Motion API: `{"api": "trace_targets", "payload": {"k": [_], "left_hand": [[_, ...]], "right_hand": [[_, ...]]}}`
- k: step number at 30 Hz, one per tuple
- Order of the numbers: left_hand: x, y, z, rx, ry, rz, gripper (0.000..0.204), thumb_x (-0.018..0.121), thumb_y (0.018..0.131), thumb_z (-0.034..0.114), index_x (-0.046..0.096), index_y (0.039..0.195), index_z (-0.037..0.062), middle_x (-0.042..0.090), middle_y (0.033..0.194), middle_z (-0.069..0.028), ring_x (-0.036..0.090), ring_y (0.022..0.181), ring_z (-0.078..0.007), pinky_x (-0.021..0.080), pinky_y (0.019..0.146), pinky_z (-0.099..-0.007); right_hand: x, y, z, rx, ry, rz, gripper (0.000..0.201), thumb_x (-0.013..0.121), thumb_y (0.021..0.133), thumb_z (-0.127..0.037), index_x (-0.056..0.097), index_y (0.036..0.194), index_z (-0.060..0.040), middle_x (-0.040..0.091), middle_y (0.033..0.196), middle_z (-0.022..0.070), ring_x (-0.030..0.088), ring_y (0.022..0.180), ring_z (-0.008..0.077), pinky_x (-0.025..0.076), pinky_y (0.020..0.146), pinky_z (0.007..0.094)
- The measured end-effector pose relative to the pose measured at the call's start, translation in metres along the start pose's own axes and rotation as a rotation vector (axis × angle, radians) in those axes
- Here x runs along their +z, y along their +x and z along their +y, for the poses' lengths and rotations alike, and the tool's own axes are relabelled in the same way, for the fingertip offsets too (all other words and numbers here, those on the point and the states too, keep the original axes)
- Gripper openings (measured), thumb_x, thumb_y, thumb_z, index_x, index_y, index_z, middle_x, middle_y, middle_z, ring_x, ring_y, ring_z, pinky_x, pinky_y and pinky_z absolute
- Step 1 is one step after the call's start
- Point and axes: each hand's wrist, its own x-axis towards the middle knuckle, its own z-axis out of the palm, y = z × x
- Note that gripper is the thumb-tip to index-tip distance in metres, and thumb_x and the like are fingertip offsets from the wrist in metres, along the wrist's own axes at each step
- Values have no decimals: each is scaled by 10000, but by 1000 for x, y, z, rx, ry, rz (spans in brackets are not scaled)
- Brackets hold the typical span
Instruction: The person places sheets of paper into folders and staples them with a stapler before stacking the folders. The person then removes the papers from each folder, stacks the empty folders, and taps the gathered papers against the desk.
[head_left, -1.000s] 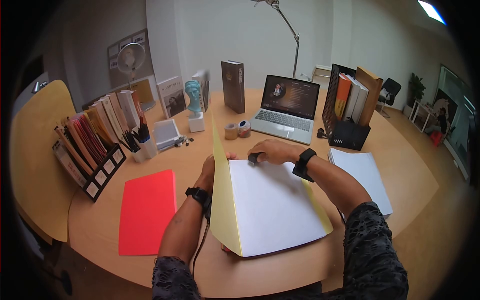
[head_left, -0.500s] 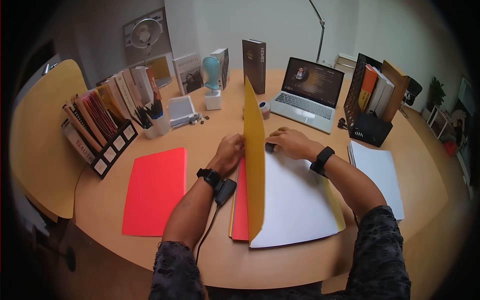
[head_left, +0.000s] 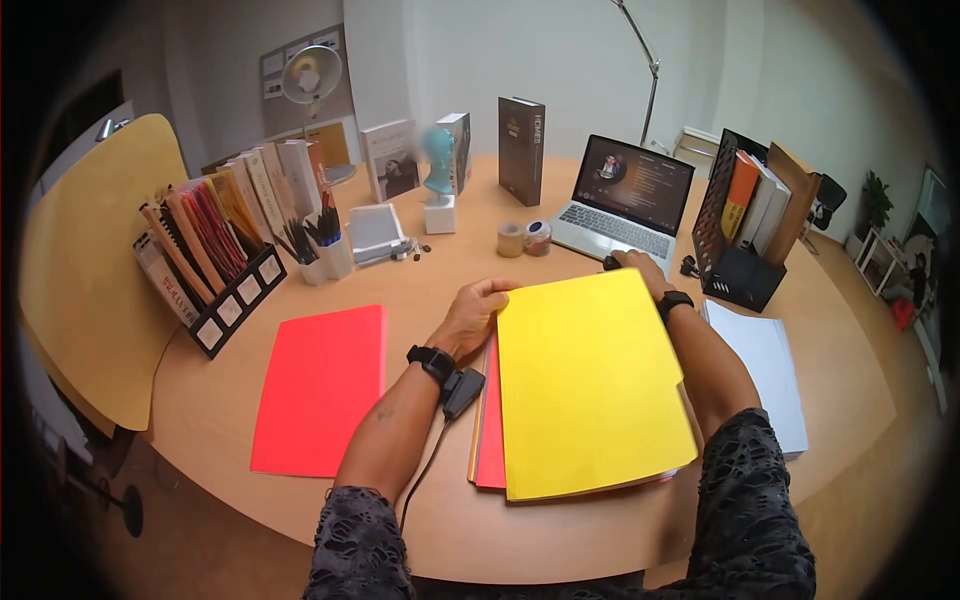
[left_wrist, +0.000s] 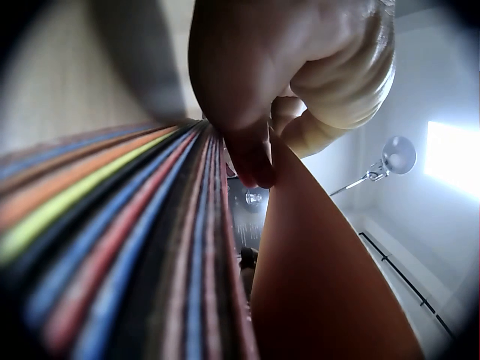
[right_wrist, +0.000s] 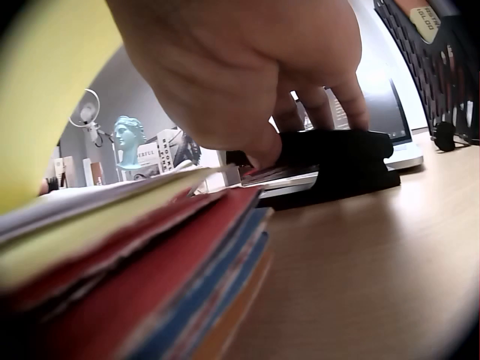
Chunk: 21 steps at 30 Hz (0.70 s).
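Note:
A yellow folder (head_left: 590,390) lies on a stack of coloured folders (left_wrist: 142,225), its cover slanting over the stack. My left hand (head_left: 470,318) pinches the cover's left edge between thumb and fingers; the left wrist view shows a gap between cover and stack. Past the folder's far right corner, my right hand (head_left: 645,270) grips a black stapler (right_wrist: 349,161). In the right wrist view the stapler is low over the wooden table, beyond the stack's edge. The cover hides the white sheets inside from the head view.
Red sheets (head_left: 320,390) lie left, a white paper stack (head_left: 765,380) right. Behind stand a laptop (head_left: 625,200), tape rolls (head_left: 511,240), a blue-green bust (head_left: 439,165), and a pen holder (head_left: 325,255). A book rack (head_left: 235,300) is left, a black file holder (head_left: 740,270) right.
The yellow cover has swung from upright down to the right, over the white sheets. My right hand has moved off the sheets' top edge to the far right with the stapler.

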Motion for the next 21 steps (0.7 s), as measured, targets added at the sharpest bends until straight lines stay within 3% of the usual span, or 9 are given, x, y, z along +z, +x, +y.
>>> {"api": "trace_targets", "payload": {"k": [2, 6, 8, 9, 10, 12, 14, 18, 21], "left_hand": [[-3, 0, -1, -18, -27, -28, 295, 509, 902, -41, 545, 1188, -107, 632, 1129, -179, 631, 1017, -228, 517, 913, -311], [-3, 4, -1, 9, -112, -10, 284, 505, 900, -58, 552, 1175, -115, 642, 1102, -186, 645, 986, -245, 529, 905, -316], [-3, 5, -1, 27, -135, -11, 268, 511, 903, -52, 565, 1159, -114, 649, 1089, -185, 652, 973, -247, 536, 894, -313], [-6, 7, -3, 35, -156, -6, 262, 513, 905, -50, 570, 1153, -112, 650, 1090, -184, 653, 977, -247, 537, 894, -313], [-10, 9, -4, 42, -175, 2, 256, 514, 907, -48, 575, 1148, -110, 650, 1091, -184, 654, 980, -247, 537, 894, -314], [-11, 10, -2, 47, -161, 1, 251, 514, 910, -47, 581, 1145, -103, 651, 1091, -183, 655, 980, -244, 537, 899, -318], [-12, 12, 1, 60, -193, 7, 256, 516, 907, -52, 582, 1150, -92, 651, 1076, -177, 653, 980, -242, 534, 908, -321], [3, 8, 7, 97, -239, -21, 253, 542, 900, -50, 574, 1149, -76, 638, 1078, -155, 643, 1002, -242, 539, 902, -325], [29, -7, 20, 66, -254, 80, 249, 542, 911, -24, 569, 1152, -77, 633, 1086, -145, 643, 993, -237, 542, 891, -325]], "right_hand": [[11, -6, 11, -66, 43, 262, 447, 608, 868, -192, 564, 1259, 20, 615, 1158, 276, 593, 1057, 437, 479, 914, 450], [-10, -37, 13, 166, 137, 364, 468, 598, 889, -173, 524, 1283, 68, 587, 1214, 284, 583, 1094, 422, 466, 934, 438], [-27, -57, 7, 286, 600, 396, 469, 590, 908, -178, 512, 1277, 101, 616, 1164, 271, 614, 1059, 362, 480, 910, 408], [-38, -73, -1, 289, 670, 342, 449, 603, 932, -230, 541, 1215, 113, 649, 1045, 206, 646, 956, 257, 512, 831, 364], [-44, -88, -5, 297, 669, 348, 449, 603, 932, -230, 541, 1215, 113, 649, 1045, 206, 646, 956, 257, 512, 831, 364], [-51, -117, -15, 343, 1090, 48, 433, 610, 946, -299, 579, 1143, 85, 643, 930, 113, 644, 835, 177, 526, 728, 316], [-58, -145, -34, 347, 1217, -85, 422, 605, 954, -350, 612, 1064, 57, 619, 863, 52, 627, 773, 133, 514, 667, 280], [-59, -175, -53, 242, 1160, -218, 302, 612, 920, -198, 650, 1038, 78, 658, 892, 76, 629, 757, 151, 500, 658, 276], [-62, -183, -64, 247, 1214, -56, 278, 591, 896, -113, 636, 1071, 98, 674, 936, 126, 642, 764, 174, 502, 672, 280]]}}
